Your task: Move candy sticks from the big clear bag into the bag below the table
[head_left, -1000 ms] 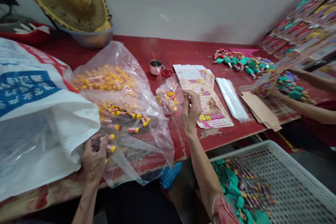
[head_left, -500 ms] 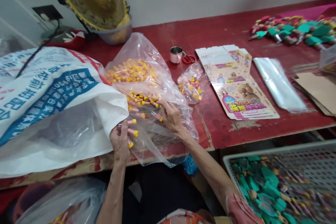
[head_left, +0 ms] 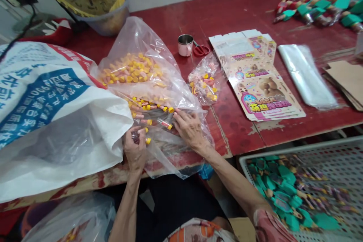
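My left hand (head_left: 136, 149) is closed around several small clear tubes with yellow caps (head_left: 148, 141), at the lip of a white woven sack. Beyond it lies a clear plastic bag (head_left: 176, 83) with a heap of yellow-capped tubes (head_left: 138, 70) in it. My right hand (head_left: 188, 128) rests palm down at the bag's near edge, its fingers slightly apart and reaching toward the tubes. One loose tube (head_left: 165, 124) lies between my two hands. The undersides of the right fingers are hidden.
The printed white sack (head_left: 53, 121) fills the left. To the right are a small bag of tubes (head_left: 208, 83), a pink cup (head_left: 185, 45), red scissors (head_left: 201, 50), printed cards (head_left: 266, 90) and clear sleeves (head_left: 307, 75). A white basket (head_left: 337, 155) with green items stands below.
The view has shifted, so most things on the table sit a little further left or higher. My left hand keeps its tubes; the right hand's fingers have spread a little beside the tubes.
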Tool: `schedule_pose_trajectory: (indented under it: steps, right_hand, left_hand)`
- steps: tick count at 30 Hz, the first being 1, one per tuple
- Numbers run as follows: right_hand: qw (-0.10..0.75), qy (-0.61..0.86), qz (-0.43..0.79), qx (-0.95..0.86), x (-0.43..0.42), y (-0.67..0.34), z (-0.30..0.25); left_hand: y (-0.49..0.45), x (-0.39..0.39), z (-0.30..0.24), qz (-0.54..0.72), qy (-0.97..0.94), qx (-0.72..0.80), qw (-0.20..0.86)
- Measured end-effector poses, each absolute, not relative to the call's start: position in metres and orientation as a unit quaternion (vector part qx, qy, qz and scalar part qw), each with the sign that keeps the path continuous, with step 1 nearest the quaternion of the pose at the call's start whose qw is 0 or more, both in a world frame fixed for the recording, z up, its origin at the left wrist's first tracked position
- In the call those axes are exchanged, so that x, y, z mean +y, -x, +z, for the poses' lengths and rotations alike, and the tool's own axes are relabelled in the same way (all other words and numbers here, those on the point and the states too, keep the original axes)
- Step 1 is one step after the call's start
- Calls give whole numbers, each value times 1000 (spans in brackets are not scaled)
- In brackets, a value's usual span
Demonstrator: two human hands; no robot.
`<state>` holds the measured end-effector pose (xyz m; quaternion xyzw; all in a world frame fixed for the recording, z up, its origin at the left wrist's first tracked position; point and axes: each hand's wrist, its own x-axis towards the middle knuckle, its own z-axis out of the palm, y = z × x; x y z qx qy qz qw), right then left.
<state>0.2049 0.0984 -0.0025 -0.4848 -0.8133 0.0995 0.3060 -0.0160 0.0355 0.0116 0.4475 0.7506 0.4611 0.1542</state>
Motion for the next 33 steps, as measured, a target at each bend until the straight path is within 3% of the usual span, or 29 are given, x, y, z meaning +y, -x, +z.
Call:
schedule_pose_trajectory:
  steps: [3,5,10,13,21,26,31,33]
  right_hand:
    - [255,477,130,-831,101,-206,-4]
    - [273,488,148,-816,103,-205,0]
    - [383,446,265,-764,97,-181,23]
    - [372,398,319,-775,88,-146,30]
    - [383,391,331,-769,81,-109,4]
    - [359,398,304,-788,84,-115,-6]
    - [341,413,323,-780,84,-111,3]
    - [334,420,327,-778,85,-110,6]
  left_hand:
    - [18,39,17,508,-358,744,247]
    - [18,40,21,523,-337,742,249]
    - [13,34,24,475,-508,717,57]
    - [17,31,21,391,-591,705,1]
    - [41,19,30,395,-572,718,45]
    - [45,33,39,305,-674,665,102]
    - [50,42,37,371,-600,706,61]
    - [52,41,31,375,-583,715,92]
